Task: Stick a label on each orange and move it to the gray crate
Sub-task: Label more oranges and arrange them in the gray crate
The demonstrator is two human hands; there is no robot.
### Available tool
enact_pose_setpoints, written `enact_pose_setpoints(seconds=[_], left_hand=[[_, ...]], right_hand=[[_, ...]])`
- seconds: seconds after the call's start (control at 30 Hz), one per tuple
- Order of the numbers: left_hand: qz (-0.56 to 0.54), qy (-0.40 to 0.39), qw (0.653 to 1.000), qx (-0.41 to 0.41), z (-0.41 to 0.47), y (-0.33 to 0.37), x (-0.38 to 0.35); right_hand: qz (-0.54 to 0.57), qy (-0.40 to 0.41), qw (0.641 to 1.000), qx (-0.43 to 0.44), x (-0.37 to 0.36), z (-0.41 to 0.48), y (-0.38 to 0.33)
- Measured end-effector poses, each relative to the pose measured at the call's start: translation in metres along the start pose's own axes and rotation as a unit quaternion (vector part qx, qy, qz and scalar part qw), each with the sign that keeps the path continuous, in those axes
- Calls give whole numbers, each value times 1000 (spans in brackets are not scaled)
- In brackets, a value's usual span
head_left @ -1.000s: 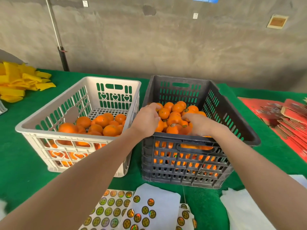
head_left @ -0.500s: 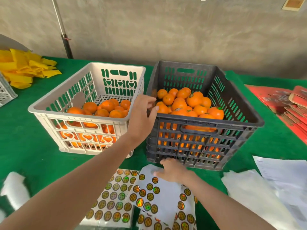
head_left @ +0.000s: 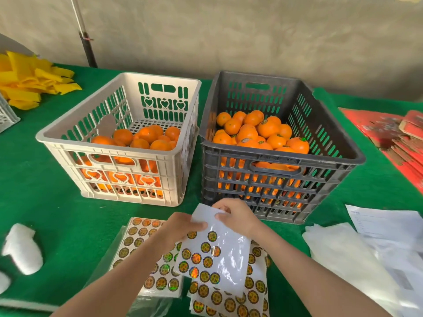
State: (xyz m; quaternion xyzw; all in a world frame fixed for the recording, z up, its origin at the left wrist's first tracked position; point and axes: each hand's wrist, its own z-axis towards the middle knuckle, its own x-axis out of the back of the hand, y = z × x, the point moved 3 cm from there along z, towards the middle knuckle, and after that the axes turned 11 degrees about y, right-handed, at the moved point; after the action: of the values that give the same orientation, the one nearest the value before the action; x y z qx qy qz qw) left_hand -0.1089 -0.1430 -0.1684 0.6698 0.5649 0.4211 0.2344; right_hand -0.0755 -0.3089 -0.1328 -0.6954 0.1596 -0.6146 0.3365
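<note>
A white crate (head_left: 109, 143) on the left holds plain oranges (head_left: 146, 136). Beside it on the right, the gray crate (head_left: 283, 156) is heaped with oranges (head_left: 258, 131), some showing round labels. In front of both crates both hands hold up one partly used sheet of round shiny labels (head_left: 215, 252). My left hand (head_left: 180, 227) grips the sheet's left edge. At the sheet's top edge my right hand (head_left: 238, 216) pinches it. More label sheets (head_left: 139, 243) lie flat on the green table under my arms.
Yellow strips (head_left: 29, 81) are piled at the far left, next to a white basket corner (head_left: 6, 115). White foam pieces (head_left: 23, 248) lie at the near left. White papers and bags (head_left: 370, 248) sit at the near right, red cartons (head_left: 393, 143) at the far right.
Both hands left the gray crate and came down to the label sheets. The right hand reached them first, then the left. Now both lift one sheet off the pile.
</note>
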Motion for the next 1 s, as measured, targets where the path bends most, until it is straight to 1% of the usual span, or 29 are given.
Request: enact_pose_setpoints(seconds=[0.1, 0.17, 0.2, 0.27, 0.37, 0.5, 0.6, 0.67, 0.73, 0.8, 0.83, 0.87, 0.9, 0.93, 1.0], left_hand=[[-98, -48, 993, 45, -4, 5, -5], [-123, -80, 988, 50, -5, 8, -8], [-123, -93, 987, 51, -6, 10, -9], [-123, -109, 985, 56, -6, 11, -11], [-118, -118, 985, 52, -6, 10, -14], [-114, -119, 985, 60, -5, 6, -17], [-107, -115, 986, 52, -5, 5, -19], [-103, -126, 986, 36, -5, 1, -18], [-44, -135, 990, -20, -9, -2, -20], [66, -108, 987, -96, -13, -1, -23], [121, -69, 980, -139, -14, 2, -23], [157, -1, 970, -186, -16, 11, -17], [152, 76, 955, -244, -21, 23, -5], [112, 134, 934, -313, -27, 38, 10], [38, 208, 877, -431, -39, 69, 48]], right_hand=[[-24, 87, 994, 58, 10, -11, -2], [-64, 145, 981, 112, 12, -26, -3], [-79, 159, 975, 130, 11, -34, -3], [-101, 157, 972, 142, 4, -45, -2], [-132, 145, 972, 126, -4, -52, -2], [-80, 170, 969, 161, -4, -60, -15], [-14, 186, 972, 139, 3, -60, -17], [37, 192, 974, 118, 9, -56, -19], [73, 196, 970, 123, 16, -55, -27], [94, 207, 961, 156, 24, -54, -41], [102, 215, 955, 178, 28, -52, -51], [108, 226, 946, 205, 35, -50, -63], [111, 241, 935, 236, 41, -47, -76], [115, 259, 920, 270, 48, -42, -90], [123, 296, 888, 329, 61, -28, -119]])
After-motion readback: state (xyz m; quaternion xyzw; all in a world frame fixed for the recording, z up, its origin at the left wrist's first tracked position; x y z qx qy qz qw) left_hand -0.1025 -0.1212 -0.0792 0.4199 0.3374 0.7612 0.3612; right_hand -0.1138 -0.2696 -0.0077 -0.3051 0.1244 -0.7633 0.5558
